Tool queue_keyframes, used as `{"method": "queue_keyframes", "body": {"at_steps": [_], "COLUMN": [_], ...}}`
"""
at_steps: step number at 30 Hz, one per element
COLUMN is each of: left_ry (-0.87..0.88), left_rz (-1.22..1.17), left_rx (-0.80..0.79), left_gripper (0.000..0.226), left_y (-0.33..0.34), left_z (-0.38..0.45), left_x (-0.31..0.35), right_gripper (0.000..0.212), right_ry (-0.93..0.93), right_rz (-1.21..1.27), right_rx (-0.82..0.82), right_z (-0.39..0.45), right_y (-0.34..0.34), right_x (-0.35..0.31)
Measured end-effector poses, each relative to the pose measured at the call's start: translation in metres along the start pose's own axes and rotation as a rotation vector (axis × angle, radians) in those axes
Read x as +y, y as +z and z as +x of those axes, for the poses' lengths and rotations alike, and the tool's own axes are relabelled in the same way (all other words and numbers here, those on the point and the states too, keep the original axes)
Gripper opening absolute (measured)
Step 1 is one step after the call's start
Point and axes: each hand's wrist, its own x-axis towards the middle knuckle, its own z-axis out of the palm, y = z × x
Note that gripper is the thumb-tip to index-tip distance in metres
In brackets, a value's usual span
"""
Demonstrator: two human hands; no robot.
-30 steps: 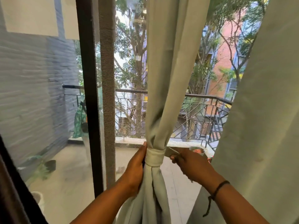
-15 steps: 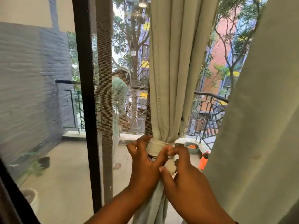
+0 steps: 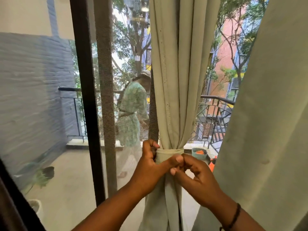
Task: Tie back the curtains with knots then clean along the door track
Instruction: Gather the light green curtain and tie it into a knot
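Note:
A pale green curtain (image 3: 168, 80) hangs in the middle of the view, gathered tight by a wrapped band of its own cloth, the knot (image 3: 170, 153). My left hand (image 3: 150, 165) grips the knot from the left, thumb across its front. My right hand (image 3: 195, 175) pinches cloth just below the knot's right side, fingers curled. A second pale green curtain (image 3: 270, 114) hangs loose at the right. The door track is out of view.
A dark door frame (image 3: 86, 97) and a mesh screen edge (image 3: 106, 97) stand left of the curtain. Beyond the glass is a balcony with a railing (image 3: 215, 99), a person in a green patterned dress (image 3: 131, 112), a teal bowl (image 3: 199, 153) and potted plants (image 3: 41, 175).
My right hand came in from the knot's right side and now pinches cloth under it. My left hand closed round the knot. The person on the balcony walked right.

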Motion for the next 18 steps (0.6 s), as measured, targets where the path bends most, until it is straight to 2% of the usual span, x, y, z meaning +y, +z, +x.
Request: {"method": "queue_keyframes", "body": {"at_steps": [3, 4, 7, 9, 11, 14, 16, 18], "left_ry": [-0.058, -0.07, -0.079, -0.077, -0.082, -0.052, -0.031, -0.012], "left_rz": [-0.025, -0.043, -0.179, -0.26, -0.306, -0.279, -0.202, -0.042], "left_rx": [0.041, 0.06, 0.097, 0.093, 0.047, -0.006, -0.003, -0.031], "left_gripper": [0.066, 0.068, 0.073, 0.071, 0.07, 0.065, 0.064, 0.073], "left_y": [0.003, 0.004, 0.003, -0.001, -0.005, -0.009, -0.011, -0.011], "left_z": [0.006, 0.007, 0.009, 0.011, 0.012, 0.014, 0.013, 0.012], "left_x": [-0.003, -0.004, -0.007, -0.007, -0.007, -0.007, -0.005, 0.0], "right_gripper": [0.022, 0.027, 0.034, 0.041, 0.046, 0.029, 0.027, 0.029], "right_ry": [0.013, 0.045, 0.257, 0.405, 0.437, 0.375, 0.354, 0.352], "right_rz": [0.041, 0.121, 0.569, 0.733, 0.665, 0.377, 0.254, 0.089], "right_rx": [0.047, 0.077, 0.161, 0.141, 0.066, 0.015, -0.013, -0.056], "right_z": [0.001, 0.001, 0.004, 0.006, 0.006, 0.009, 0.013, 0.015], "right_y": [0.002, 0.003, 0.006, 0.007, 0.009, 0.007, 0.004, 0.003], "right_x": [0.001, 0.003, 0.014, 0.021, 0.024, 0.021, 0.025, 0.027]}}
